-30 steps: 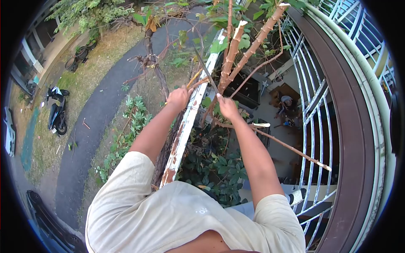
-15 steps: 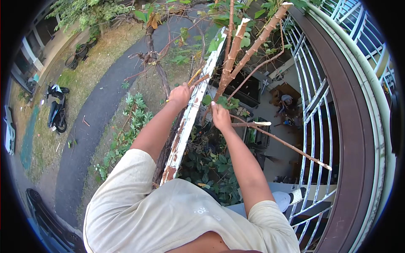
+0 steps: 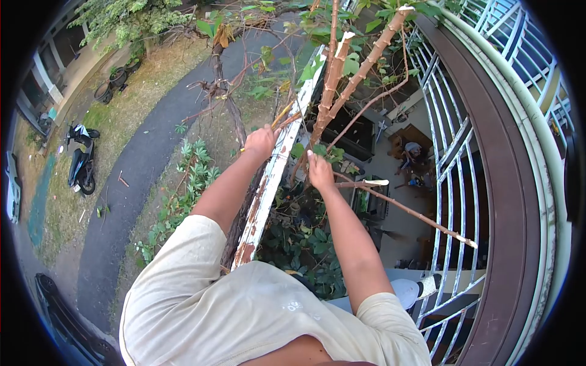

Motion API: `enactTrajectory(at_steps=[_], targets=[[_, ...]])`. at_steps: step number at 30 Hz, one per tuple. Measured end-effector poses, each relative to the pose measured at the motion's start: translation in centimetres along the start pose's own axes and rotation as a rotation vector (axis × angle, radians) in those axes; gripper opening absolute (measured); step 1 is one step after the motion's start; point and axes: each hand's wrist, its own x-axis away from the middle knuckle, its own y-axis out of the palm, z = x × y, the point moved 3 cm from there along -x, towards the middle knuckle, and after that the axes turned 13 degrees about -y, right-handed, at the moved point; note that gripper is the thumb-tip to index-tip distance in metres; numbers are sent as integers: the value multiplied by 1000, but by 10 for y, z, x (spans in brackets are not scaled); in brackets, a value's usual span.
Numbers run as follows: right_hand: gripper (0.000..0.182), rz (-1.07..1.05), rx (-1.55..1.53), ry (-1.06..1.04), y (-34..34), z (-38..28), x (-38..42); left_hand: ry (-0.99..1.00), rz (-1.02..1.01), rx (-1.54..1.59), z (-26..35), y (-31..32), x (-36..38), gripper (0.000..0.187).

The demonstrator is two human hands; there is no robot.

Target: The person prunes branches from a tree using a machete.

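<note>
My left hand (image 3: 260, 141) is closed beside the white metal beam (image 3: 271, 174), whose paint peels to rust. From its fist stick out thin yellow-brown sticks (image 3: 282, 114), reaching over the beam. On the other side of the beam, my right hand (image 3: 320, 172) is closed with the thumb up, at the lower part of a brown branch (image 3: 318, 125). That branch rises from near the hand and forks into thick stems with pale cut ends (image 3: 405, 8). What lies inside the right fist is largely hidden. A thinner cut branch (image 3: 421, 216) extends to the right below it.
Far below on the left are a paved path (image 3: 137, 165), a parked motorbike (image 3: 82, 160) and a dark car (image 3: 67, 320). To the right, a white metal grille (image 3: 448, 158) runs along a brown gutter edge (image 3: 506, 201). My foot (image 3: 430, 285) rests by the grille. Leafy plants grow below.
The view has shifted slightly. Both hands keep nearly the same places and grips, and the forked branch leans almost as before.
</note>
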Motion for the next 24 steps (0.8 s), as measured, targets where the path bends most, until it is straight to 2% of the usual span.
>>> enactTrajectory(at_steps=[3,6,10,13,15,16,18,21,22,24], targets=[[64,56,-5,-58,-4,-5,-1,-5,-21,-27,-1,1,2,58],[61,-28,-12,-39,-40,-25,-9,-3,-21,-25,-3,3,1,56],[57,39,21,-74,-83,-43,4,24,-7,-66,-3,2,0,56],[54,36,13,-93,-118,-68,4,152,11,-170,1,-10,-8,55],[53,22,-16,-157,-133,-87,-13,176,32,-170,-7,-17,-11,55],[54,85,2,-277,-141,-102,-27,218,43,-179,-12,-16,-10,55],[58,66,-55,-282,-162,-152,-50,260,54,-176,-24,-15,-20,56],[60,90,-83,-305,-153,-170,-90,425,141,-129,-56,2,-44,49],[64,87,-137,-298,-144,-165,-98,422,135,-127,-59,7,-46,49],[70,47,-130,-274,-127,-150,-100,264,31,76,-65,17,-56,44]])
